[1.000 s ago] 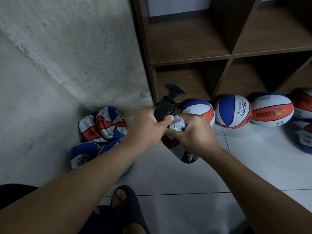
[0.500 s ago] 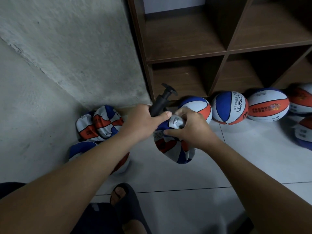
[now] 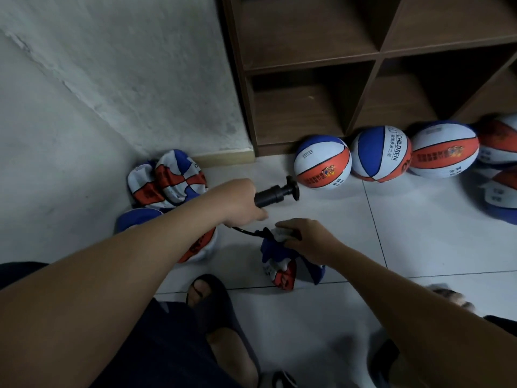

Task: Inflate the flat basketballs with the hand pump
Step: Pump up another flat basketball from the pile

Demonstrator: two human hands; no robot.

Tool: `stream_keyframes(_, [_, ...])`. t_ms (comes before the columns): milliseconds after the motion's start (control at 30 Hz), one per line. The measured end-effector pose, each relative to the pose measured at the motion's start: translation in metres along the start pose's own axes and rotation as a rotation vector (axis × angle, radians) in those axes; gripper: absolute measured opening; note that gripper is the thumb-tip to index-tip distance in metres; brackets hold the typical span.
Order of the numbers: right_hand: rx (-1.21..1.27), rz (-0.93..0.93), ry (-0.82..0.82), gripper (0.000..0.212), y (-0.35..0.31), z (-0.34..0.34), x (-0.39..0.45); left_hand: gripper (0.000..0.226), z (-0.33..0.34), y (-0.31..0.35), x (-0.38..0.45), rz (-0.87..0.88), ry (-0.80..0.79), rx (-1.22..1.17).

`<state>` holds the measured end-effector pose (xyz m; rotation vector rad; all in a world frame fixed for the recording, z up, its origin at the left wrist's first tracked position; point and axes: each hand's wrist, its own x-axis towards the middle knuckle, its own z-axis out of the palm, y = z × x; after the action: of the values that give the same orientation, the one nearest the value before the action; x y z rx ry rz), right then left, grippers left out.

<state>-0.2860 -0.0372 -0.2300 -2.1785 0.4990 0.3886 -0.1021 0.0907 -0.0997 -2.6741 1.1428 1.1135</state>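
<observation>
**Pump in your left, flat ball in your right**

Your left hand [image 3: 242, 203] grips the black hand pump [image 3: 275, 192]; its hose [image 3: 246, 231] reaches the crumpled flat basketball [image 3: 282, 263] your right hand [image 3: 307, 238] pinches on the floor. One inflated ball [image 3: 381, 153] reads "CHILDREN".

Hand pump [image 3: 275, 193] lies left of inflated basketballs [image 3: 322, 162].

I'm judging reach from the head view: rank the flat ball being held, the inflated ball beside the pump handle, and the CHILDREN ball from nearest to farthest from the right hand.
1. Flat ball: under the right hand, gripped.
2. Inflated ball: beyond it, by the shelf foot.
3. CHILDREN ball: farther right along the shelf.
</observation>
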Motion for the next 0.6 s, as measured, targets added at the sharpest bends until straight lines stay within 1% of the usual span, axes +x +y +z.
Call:
stream_keyframes(100, [0.044, 0.057, 0.081, 0.045, -0.005, 0.004, 0.001, 0.038, 0.006, -0.007, 0.002, 0.051, -0.012, -0.023])
stream_keyframes(167, [0.084, 0.101, 0.128, 0.036, -0.01, -0.008, 0.003, 0.037, 0.008, -0.01, 0.004, 0.084, -0.01, -0.065])
stream_keyframes(200, [0.154, 0.126, 0.161, 0.031, -0.013, -0.016, 0.002, 0.035, 0.01, -0.01, 0.004, 0.108, -0.016, -0.086])
stream_keyframes(233, [0.294, 0.161, 0.201, 0.028, -0.018, -0.024, 0.001, 0.034, 0.012, -0.009, 0.005, 0.132, -0.023, -0.103])
stream_keyframes(267, [0.487, 0.195, 0.246, 0.029, -0.023, -0.031, -0.002, 0.032, 0.015, -0.007, 0.006, 0.147, -0.028, -0.11])
stream_keyframes(333, [0.845, 0.235, 0.321, 0.04, -0.035, -0.042, -0.01, 0.026, 0.021, -0.004, 0.009, 0.158, -0.02, -0.079])
stream_keyframes(400, [0.993, 0.231, 0.343, 0.059, -0.047, -0.049, -0.019, 0.024, 0.024, 0.0, 0.012, 0.175, -0.008, -0.019])
stream_keyframes(467, [0.986, 0.179, 0.331, 0.07, -0.056, -0.049, -0.027, 0.025, 0.025, 0.002, 0.014, 0.175, -0.001, 0.02])
stream_keyframes(533, [0.898, 0.108, 0.348, 0.068, -0.062, -0.043, -0.03, 0.026, 0.026, 0.003, 0.016, 0.163, 0.007, 0.052])
stream_keyframes(600, [0.767, 0.067, 0.416, 0.063, -0.063, -0.034, -0.031, 0.027, 0.028, 0.003, 0.016, 0.155, 0.013, 0.056])
